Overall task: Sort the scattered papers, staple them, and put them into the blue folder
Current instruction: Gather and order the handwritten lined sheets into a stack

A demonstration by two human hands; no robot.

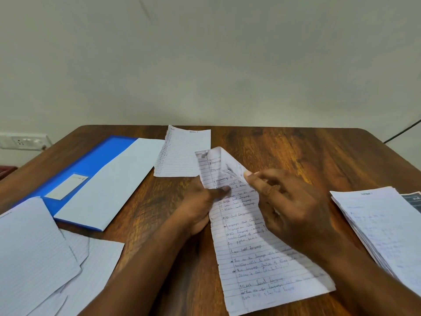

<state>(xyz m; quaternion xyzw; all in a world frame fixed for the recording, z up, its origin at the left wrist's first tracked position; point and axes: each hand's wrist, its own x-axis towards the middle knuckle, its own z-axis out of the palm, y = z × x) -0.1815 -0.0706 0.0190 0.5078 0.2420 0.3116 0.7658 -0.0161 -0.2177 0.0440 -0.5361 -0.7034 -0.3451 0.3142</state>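
A handwritten lined sheet [255,254] lies in the middle of the wooden table [319,156], its top corner bent over. My left hand [200,208] pinches its left edge with the thumb on the page. My right hand [293,208] pinches the folded top corner between thumb and fingers. The blue folder [86,167] lies closed at the left, with a plain white sheet [114,179] resting on its right half. A lined sheet [182,153] lies flat behind the hands. No stapler is in view.
Several loose lined sheets [38,254] overlap at the near left. A thick stack of written papers [382,231] sits at the right edge. A wall socket [22,140] is at far left and a dark cable [403,132] runs past the far right corner.
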